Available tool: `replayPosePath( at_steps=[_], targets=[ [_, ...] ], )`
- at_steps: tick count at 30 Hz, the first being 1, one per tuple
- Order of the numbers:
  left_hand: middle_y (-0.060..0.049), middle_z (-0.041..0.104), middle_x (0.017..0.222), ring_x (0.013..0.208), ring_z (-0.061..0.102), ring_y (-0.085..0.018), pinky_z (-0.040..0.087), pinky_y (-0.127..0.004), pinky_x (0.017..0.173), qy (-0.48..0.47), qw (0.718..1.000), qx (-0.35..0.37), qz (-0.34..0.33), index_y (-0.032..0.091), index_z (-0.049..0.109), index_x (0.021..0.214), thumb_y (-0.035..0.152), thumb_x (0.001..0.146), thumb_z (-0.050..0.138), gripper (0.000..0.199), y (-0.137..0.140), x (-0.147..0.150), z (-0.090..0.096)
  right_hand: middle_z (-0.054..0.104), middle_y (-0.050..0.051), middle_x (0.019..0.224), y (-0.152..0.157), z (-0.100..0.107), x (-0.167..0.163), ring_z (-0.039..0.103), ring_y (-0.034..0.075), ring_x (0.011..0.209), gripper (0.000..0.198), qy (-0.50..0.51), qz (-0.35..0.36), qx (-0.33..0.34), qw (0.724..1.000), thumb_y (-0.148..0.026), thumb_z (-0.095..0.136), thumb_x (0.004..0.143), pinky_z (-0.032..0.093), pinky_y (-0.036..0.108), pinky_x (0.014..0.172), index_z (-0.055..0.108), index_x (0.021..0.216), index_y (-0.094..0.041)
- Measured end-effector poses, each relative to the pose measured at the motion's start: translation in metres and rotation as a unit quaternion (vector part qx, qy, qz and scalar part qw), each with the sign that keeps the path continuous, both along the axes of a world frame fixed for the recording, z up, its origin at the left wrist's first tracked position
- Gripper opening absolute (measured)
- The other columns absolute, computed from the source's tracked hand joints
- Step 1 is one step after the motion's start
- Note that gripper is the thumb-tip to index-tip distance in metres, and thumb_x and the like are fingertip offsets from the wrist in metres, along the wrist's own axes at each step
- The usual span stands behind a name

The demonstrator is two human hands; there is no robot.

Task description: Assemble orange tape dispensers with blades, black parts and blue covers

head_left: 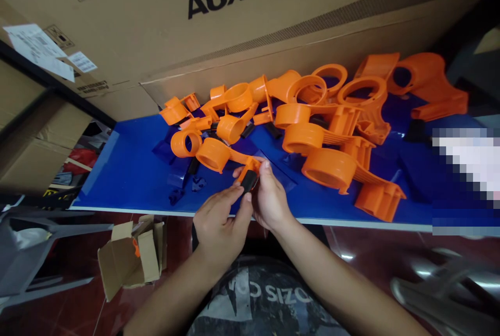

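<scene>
Near the front edge of the blue tabletop, my right hand (272, 196) is closed round the handle end of an orange plastic tape dispenser (213, 155). Its ring points away to the left. A small black roller (249, 181) sits at that handle end, pinched by the fingers and thumb of my left hand (223, 217). Whether the roller is seated in the frame, I cannot tell. Just beyond my hands lie several smaller orange dispensers (230, 128). Larger orange dispensers (330, 169) are heaped on the right. Small dark blue pieces (176, 196) lie to the left.
A large cardboard carton (164, 39) rises behind the blue tabletop (128, 153). On the floor at lower left stands an open cardboard box (123, 265) with a bit of orange inside. Grey stool legs (50, 229) are at the left, and a metallic frame (433, 289) is at lower right.
</scene>
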State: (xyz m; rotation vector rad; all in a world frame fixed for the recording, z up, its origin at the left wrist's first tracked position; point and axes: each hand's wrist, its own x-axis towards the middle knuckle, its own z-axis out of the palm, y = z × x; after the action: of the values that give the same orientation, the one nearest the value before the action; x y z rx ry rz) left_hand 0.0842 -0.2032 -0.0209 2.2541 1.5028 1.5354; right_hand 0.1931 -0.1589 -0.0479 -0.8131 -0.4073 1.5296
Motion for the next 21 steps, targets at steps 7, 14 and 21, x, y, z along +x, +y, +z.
replayPosePath(
  at_steps=[7, 14, 21],
  targets=[
    [-0.008, 0.087, 0.106, 0.098, 0.086, -0.024, 0.072, -0.038, 0.090, -0.013, 1.000, 0.003, 0.016, 0.019, 0.081, 0.111, 0.018, 0.097, 0.077, 0.015, 0.003, -0.007, -0.002, 0.081, 0.002, 0.104, 0.002, -0.003, -0.001, 0.079, 0.028, 0.104, 0.051, 0.028, 0.009, -0.002, 1.000, -0.076, 0.069, 0.093, 0.066, 0.045, 0.084, 0.062, 0.118, -0.032],
    [-0.008, 0.087, 0.105, 0.101, 0.086, -0.023, 0.071, -0.036, 0.092, -0.021, 1.000, 0.001, 0.012, 0.018, 0.082, 0.108, 0.016, 0.095, 0.079, 0.014, 0.014, -0.004, -0.002, 0.076, -0.001, 0.107, 0.003, -0.006, -0.002, 0.075, 0.025, 0.109, 0.042, 0.035, -0.007, 0.020, 0.999, -0.070, 0.070, 0.096, 0.065, 0.041, 0.089, 0.064, 0.114, -0.032],
    [-0.007, 0.087, 0.103, 0.099, 0.086, -0.023, 0.072, -0.038, 0.090, -0.009, 0.999, -0.011, 0.030, 0.019, 0.082, 0.104, 0.018, 0.095, 0.078, 0.010, 0.019, -0.004, 0.002, 0.072, -0.003, 0.100, 0.002, -0.005, -0.002, 0.073, 0.023, 0.098, 0.043, 0.009, -0.005, 0.034, 0.999, -0.072, 0.069, 0.095, 0.062, 0.039, 0.089, 0.063, 0.113, -0.034]
  ],
)
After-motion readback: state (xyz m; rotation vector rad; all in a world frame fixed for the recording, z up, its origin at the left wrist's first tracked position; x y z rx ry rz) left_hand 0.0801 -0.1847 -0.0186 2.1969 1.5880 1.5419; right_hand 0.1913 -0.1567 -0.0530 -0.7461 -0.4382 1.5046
